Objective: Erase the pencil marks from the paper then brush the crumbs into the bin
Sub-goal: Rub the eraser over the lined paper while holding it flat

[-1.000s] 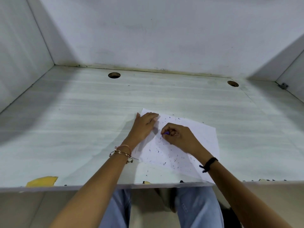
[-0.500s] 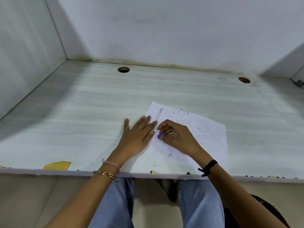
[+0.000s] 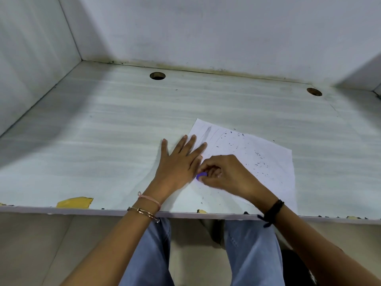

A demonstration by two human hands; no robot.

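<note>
Near the tabletop's (image 3: 103,124) front edge, the right hand (image 3: 228,174) pinched a purple eraser (image 3: 201,175) against the paper (image 3: 272,162); the left hand (image 3: 179,164) lay flat, fingers spread, pinning its left edge. Remaining pencil marks (image 3: 207,133) lay toward the far corner, beyond both hands.

Soft even light, faint shadows, wide-angle bending at edges.

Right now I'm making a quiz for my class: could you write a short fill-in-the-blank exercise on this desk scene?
1. The right hand grips a small eraser coloured ____.
2. The left hand lies flat, palm ____, on the paper's edge.
3. Dark ____ are scattered over the paper.
4. The desk has ____ round holes near the wall.

Missing words: purple; down; crumbs; two
</note>
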